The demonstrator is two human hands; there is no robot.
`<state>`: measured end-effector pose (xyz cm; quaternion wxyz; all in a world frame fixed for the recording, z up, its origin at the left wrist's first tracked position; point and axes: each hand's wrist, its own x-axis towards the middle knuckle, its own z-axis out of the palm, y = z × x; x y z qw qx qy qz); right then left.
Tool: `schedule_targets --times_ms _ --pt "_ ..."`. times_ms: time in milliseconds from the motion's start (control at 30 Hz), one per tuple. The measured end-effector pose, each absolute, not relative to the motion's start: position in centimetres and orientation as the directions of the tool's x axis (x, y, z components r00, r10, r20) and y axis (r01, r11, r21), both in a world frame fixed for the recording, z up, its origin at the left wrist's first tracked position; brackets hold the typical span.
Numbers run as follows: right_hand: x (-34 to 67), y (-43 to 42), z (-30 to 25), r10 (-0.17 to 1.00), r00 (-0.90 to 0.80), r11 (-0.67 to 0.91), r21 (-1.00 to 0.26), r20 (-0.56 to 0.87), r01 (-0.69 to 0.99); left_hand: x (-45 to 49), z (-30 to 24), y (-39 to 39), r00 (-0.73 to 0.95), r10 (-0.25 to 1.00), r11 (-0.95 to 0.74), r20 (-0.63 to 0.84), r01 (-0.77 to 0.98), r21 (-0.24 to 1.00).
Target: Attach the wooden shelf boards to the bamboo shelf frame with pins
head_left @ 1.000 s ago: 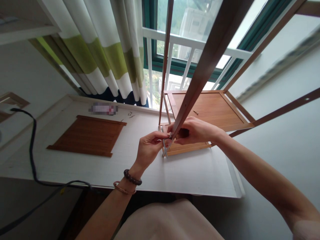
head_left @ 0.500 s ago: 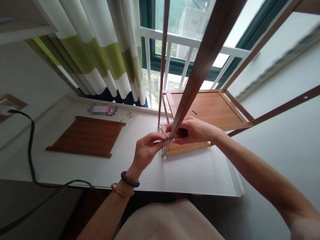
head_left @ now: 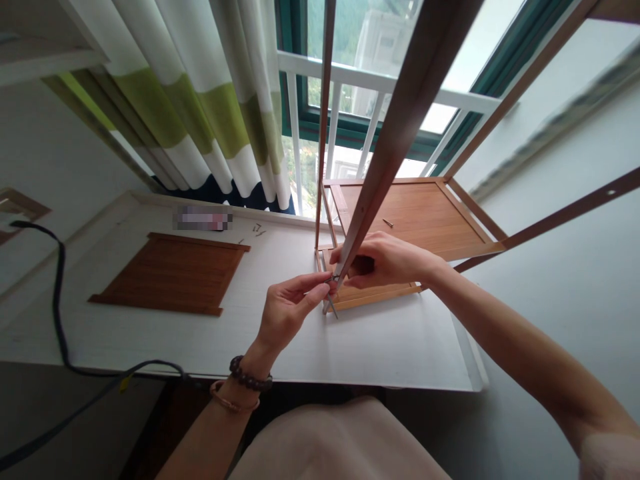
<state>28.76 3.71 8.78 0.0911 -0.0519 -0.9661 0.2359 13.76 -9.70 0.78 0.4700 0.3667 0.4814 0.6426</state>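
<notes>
My left hand (head_left: 286,308) is closed in a pinch beside a wooden post (head_left: 376,175) of a brown shelf frame. Its fingertips hold a thin grey metal hex key (head_left: 333,307), with one arm hanging down below the fingers. The small end at the post is partly hidden. My right hand (head_left: 387,259) wraps around the same post from the other side, thumb and fingers bent. Behind the right hand is the upper wooden shelf (head_left: 425,210), and a loose screw (head_left: 388,223) lies on it. A lower shelf (head_left: 385,294) shows beneath the hands.
A separate slatted wooden panel (head_left: 173,275) lies on the white tabletop (head_left: 270,363) at the left. Several small metal parts (head_left: 258,229) and a blurred packet (head_left: 203,218) are behind it. A black cable (head_left: 59,300) crosses the left side. Curtains and a railed window stand at the back.
My left hand has tilted and its wrist has moved slightly left and down, fingertips still at the post. My right hand stays around the post. The view has shifted slightly.
</notes>
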Motion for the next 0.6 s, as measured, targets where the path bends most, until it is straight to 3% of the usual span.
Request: schedule_targets --times_ms 200,433,600 --pt "28.8 3.9 8.7 0.131 -0.981 0.886 -0.462 0.144 0.05 13.4 0.9 -9.3 -0.336 0.94 -0.103 0.055 -0.125 0.987" --pt "28.8 4.0 8.7 0.151 -0.979 0.881 -0.468 0.138 0.07 12.7 0.6 -8.8 -0.347 0.853 -0.323 0.39 0.237 0.916" --pt "28.8 4.0 8.6 0.162 -0.976 0.877 -0.475 0.147 0.074 12.8 0.8 -8.8 -0.338 0.804 -0.367 0.49 0.367 0.855"
